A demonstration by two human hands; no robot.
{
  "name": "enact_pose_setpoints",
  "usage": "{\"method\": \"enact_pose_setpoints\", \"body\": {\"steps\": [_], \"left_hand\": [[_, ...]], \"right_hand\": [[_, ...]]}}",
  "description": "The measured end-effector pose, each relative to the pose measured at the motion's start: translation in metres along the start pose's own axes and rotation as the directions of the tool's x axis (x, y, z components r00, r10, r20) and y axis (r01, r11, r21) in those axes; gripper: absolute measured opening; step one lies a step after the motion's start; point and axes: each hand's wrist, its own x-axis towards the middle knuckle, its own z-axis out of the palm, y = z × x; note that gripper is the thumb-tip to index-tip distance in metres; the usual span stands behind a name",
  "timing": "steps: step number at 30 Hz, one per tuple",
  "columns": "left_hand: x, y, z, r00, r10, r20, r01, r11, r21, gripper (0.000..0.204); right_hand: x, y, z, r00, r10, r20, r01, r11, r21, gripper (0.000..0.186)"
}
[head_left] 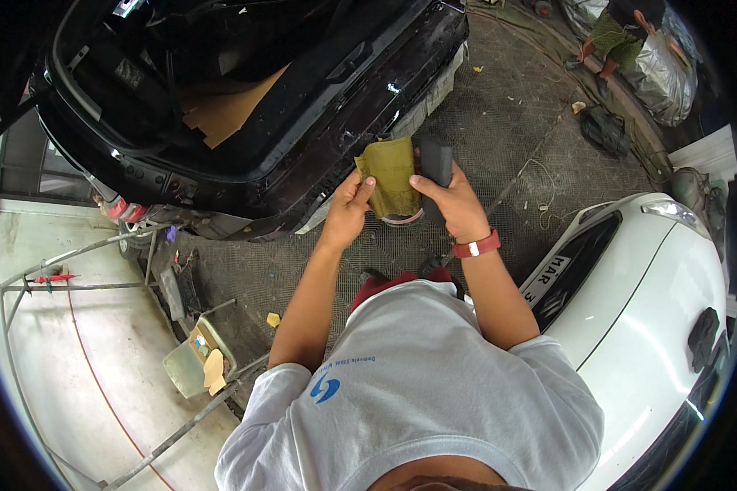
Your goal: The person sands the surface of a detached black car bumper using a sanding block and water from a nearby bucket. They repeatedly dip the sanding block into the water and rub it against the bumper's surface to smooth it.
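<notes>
"What are the fingers doing?"

"The bare left hand (pixel 350 209) pinches one edge of a creased, olive-yellow, paper-like sheet (pixel 389 164); the right hand (pixel 460 204) thumbs the opposite edge while gripping a dark, rectangular block (pixel 436 160)."

"How would you handle it?"

"I'd keep the sheet taut and square to the block; wrinkles would probably bear unevenly."

"Where's the sheet?"

"Before the torso, near the glossy black car body (pixel 385 90); the white, curved car (pixel 651 270) stands rightward."

A left hand (pixel 350 206) and right hand (pixel 460 206) hold a creased olive sheet (pixel 388 170), the right also a dark block (pixel 436 161), between a black car (pixel 307 123) and a white car (pixel 643 286).
</notes>
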Motion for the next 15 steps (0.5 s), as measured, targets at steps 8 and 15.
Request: {"method": "enact_pose_setpoints", "body": {"steps": [8, 15], "left_hand": [[-0.001, -0.006, -0.028, 0.987, -0.083, 0.137, 0.091, 0.994, -0.053, 0.038], [-0.003, -0.003, -0.017, 0.985, -0.067, 0.162, 0.084, 0.991, -0.102, 0.047]], "right_hand": [[0.002, -0.009, -0.007, 0.994, 0.069, 0.086, -0.082, 0.984, 0.155, 0.059], [0.014, 0.011, 0.002, 0.994, -0.071, -0.081, 0.057, 0.984, -0.166, 0.060]]}}
